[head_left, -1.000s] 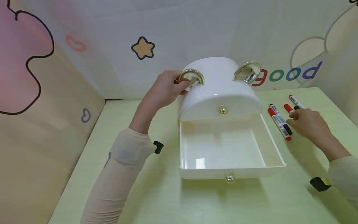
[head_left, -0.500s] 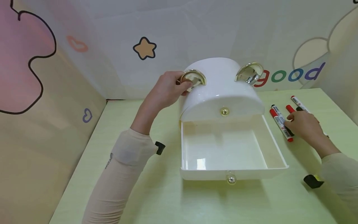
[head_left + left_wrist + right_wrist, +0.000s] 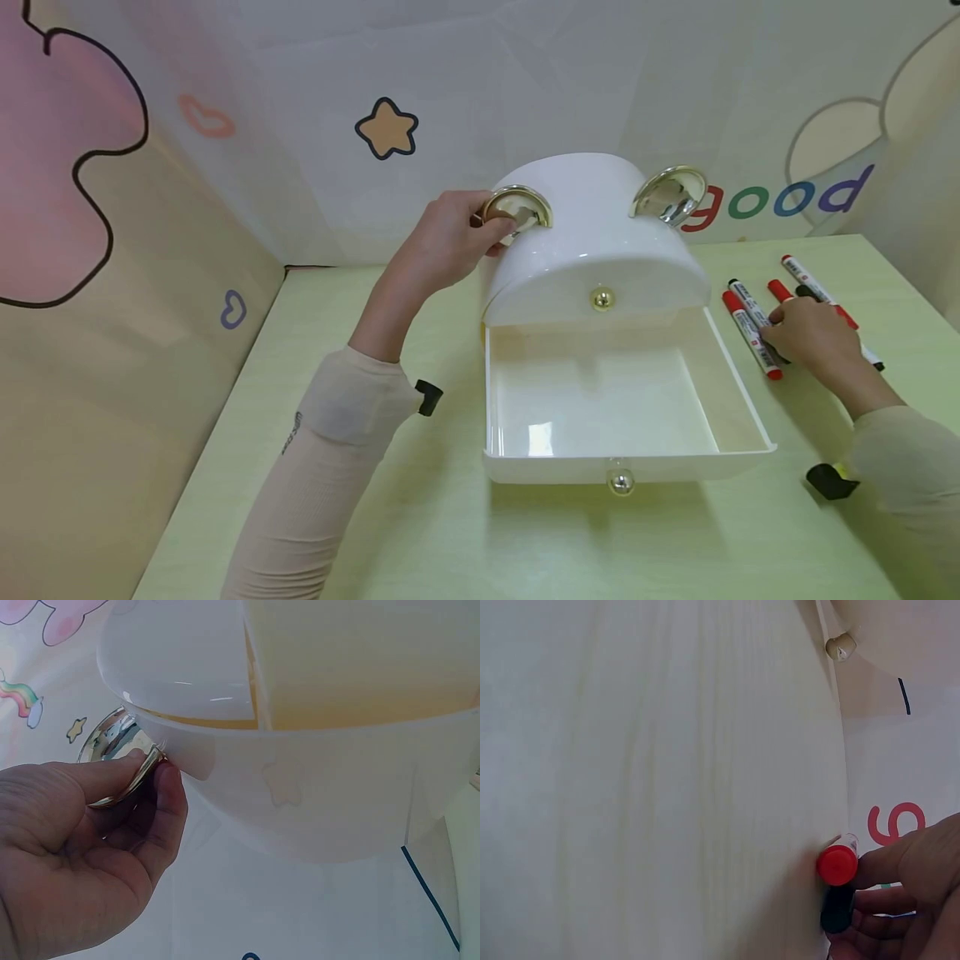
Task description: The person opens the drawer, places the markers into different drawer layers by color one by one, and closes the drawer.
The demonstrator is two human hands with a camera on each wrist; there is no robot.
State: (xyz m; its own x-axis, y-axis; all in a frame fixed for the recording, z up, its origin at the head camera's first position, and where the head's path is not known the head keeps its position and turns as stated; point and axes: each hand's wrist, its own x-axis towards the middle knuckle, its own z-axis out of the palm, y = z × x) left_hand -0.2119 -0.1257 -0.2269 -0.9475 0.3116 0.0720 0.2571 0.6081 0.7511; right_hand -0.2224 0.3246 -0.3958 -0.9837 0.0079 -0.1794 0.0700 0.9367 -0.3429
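In the head view, my left hand (image 3: 457,237) pinches the left gold ear (image 3: 521,204) on the lid of a white storage box (image 3: 585,217). The left wrist view shows the thumb on the shiny face of that ear and fingers behind it. Below the lid, a drawer (image 3: 600,392) with a round knob (image 3: 620,481) stands pulled out, nothing inside. My right hand (image 3: 813,333) holds a black-capped marker (image 3: 742,296) at its near end, fingers curled by its black cap (image 3: 838,909). A red-capped marker (image 3: 750,333) lies alongside, close to the thumb.
More markers, such as a red-and-white marker (image 3: 806,277), lie right of the hand, partly hidden by it. Another gold ear (image 3: 670,196) stands on the lid's right side. Behind the pale green table (image 3: 390,500) rises a decorated wall (image 3: 300,167).
My right hand has moved left from beside the other markers to the black-capped marker. The red-capped marker beside it has shifted slightly. My left hand stays on the ear.
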